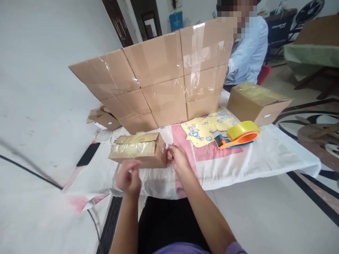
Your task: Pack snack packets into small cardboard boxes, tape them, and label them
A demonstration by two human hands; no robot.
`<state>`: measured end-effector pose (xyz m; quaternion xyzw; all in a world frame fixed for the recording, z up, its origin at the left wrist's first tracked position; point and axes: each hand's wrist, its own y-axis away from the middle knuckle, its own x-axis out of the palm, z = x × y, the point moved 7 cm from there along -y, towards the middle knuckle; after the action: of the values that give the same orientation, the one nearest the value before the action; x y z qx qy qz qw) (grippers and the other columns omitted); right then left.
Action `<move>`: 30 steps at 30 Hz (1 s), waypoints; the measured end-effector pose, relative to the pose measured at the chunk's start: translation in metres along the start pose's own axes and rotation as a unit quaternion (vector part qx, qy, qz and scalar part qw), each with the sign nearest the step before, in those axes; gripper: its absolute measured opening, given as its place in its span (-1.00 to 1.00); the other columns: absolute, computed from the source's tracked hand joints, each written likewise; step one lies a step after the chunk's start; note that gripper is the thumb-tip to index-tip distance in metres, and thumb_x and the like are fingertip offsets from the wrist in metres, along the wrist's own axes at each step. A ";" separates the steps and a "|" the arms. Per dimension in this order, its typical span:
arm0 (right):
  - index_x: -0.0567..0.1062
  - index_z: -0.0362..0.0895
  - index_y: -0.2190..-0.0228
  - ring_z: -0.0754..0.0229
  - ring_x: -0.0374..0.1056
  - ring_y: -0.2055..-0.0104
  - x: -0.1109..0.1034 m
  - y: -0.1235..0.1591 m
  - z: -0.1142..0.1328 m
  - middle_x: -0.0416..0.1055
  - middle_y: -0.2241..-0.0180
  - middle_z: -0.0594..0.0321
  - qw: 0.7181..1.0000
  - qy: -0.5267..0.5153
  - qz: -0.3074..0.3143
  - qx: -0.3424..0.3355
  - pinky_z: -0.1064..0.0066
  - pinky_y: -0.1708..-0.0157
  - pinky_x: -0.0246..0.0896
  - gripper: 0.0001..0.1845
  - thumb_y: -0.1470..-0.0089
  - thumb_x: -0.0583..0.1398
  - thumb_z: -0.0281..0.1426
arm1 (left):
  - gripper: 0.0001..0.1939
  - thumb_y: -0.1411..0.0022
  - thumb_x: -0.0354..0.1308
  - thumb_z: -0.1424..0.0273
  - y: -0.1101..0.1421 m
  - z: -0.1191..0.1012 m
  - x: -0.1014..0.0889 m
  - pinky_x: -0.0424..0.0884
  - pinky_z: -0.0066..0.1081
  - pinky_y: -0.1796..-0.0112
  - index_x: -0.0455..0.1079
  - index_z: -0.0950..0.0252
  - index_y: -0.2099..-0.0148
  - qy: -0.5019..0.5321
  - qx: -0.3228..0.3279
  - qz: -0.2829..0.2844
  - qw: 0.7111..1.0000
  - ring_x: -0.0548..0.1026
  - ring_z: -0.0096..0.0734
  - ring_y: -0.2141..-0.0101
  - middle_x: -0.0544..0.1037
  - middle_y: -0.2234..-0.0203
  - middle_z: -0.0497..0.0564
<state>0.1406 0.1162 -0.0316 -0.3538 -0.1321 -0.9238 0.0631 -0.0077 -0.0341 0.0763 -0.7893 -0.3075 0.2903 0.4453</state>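
Note:
A taped brown cardboard box point(137, 150) lies on the cloth-covered table in front of me, with a small whitish label point(162, 150) on its right end. Beside that end, my right hand point(178, 158) is closed in a pinch on a small white piece, likely a sticker. My left hand point(129, 178) hovers at the box's near side, slightly blurred. Its fingers are curled in, and whatever they may hold cannot be made out.
A tall taped cardboard panel point(161, 81) stands behind the box. To the right lie yellow sticker sheets point(200, 131), an orange tape dispenser point(238, 140) with yellow tape point(243, 128), and another box point(256, 102). A dark phone-like slab point(88, 154) lies left. A person point(249, 49) sits behind the panel.

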 end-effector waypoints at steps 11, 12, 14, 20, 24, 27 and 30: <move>0.26 -0.04 0.52 0.36 0.06 0.63 -0.002 0.019 -0.015 0.45 0.50 0.34 1.000 -0.003 0.007 -0.006 0.43 0.61 -0.22 -0.72 0.16 0.25 -0.20 | -0.82 -0.02 0.04 0.38 0.044 0.126 -0.089 0.22 -0.41 0.37 0.24 0.21 0.25 -0.090 -0.373 -0.292 0.876 0.42 -0.36 0.29 0.38 0.34 -0.08; 0.27 -0.04 0.52 0.35 0.06 0.63 -0.002 0.019 -0.015 0.46 0.49 0.33 1.000 -0.004 0.010 -0.005 0.42 0.60 -0.22 -0.74 0.15 0.23 -0.19 | -0.80 -0.03 0.05 0.36 0.049 0.134 -0.087 0.22 -0.42 0.36 0.25 0.21 0.22 -0.077 -0.391 -0.285 0.872 0.42 -0.37 0.28 0.40 0.32 -0.08; 0.25 -0.04 0.51 0.35 0.06 0.63 -0.002 0.019 -0.016 0.47 0.49 0.32 1.000 -0.007 0.016 0.001 0.42 0.60 -0.23 -0.75 0.15 0.21 -0.20 | -0.77 -0.08 0.04 0.30 0.057 0.148 -0.080 0.25 -0.43 0.34 0.26 0.22 0.18 -0.052 -0.417 -0.268 0.867 0.44 -0.39 0.26 0.42 0.29 -0.06; 0.24 -0.03 0.45 0.38 0.03 0.65 0.001 0.017 -0.017 0.47 0.50 0.36 1.000 -0.002 0.022 0.021 0.45 0.62 -0.26 -0.61 0.23 0.34 -0.22 | -0.72 -0.16 0.02 0.18 0.065 0.165 -0.050 0.30 -0.46 0.30 0.30 0.22 0.14 -0.009 -0.438 -0.212 0.874 0.43 -0.45 0.28 0.39 0.31 -0.09; 0.26 -0.05 0.47 0.42 0.01 0.67 0.001 0.014 -0.019 0.48 0.52 0.34 0.999 0.004 0.029 0.044 0.47 0.64 -0.27 -0.58 0.26 0.38 -0.22 | -0.74 -0.16 0.06 0.15 0.066 0.162 -0.046 0.32 -0.46 0.28 0.28 0.20 0.20 -0.001 -0.434 -0.190 0.881 0.42 -0.44 0.29 0.37 0.35 -0.11; 0.26 -0.05 0.50 0.43 0.00 0.68 0.001 0.011 -0.022 0.48 0.54 0.33 0.997 0.004 0.036 0.063 0.48 0.66 -0.30 -0.59 0.29 0.38 -0.25 | -0.75 -0.16 0.04 0.14 0.065 0.160 -0.046 0.33 -0.46 0.28 0.26 0.19 0.22 0.000 -0.431 -0.181 0.884 0.42 -0.44 0.30 0.37 0.35 -0.11; 0.24 -0.05 0.52 0.45 -0.03 0.70 0.001 0.008 -0.027 0.47 0.56 0.33 0.996 0.006 0.043 0.079 0.48 0.67 -0.33 -0.58 0.33 0.39 -0.26 | -0.75 -0.17 0.02 0.13 0.064 0.160 -0.046 0.33 -0.45 0.28 0.24 0.19 0.23 -0.004 -0.432 -0.173 0.885 0.41 -0.45 0.32 0.35 0.36 -0.11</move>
<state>0.1248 0.1007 -0.0485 -0.3472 -0.1891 -0.9090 0.1318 -0.1393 -0.0110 -0.0414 -0.8365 -0.5359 0.0506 0.1025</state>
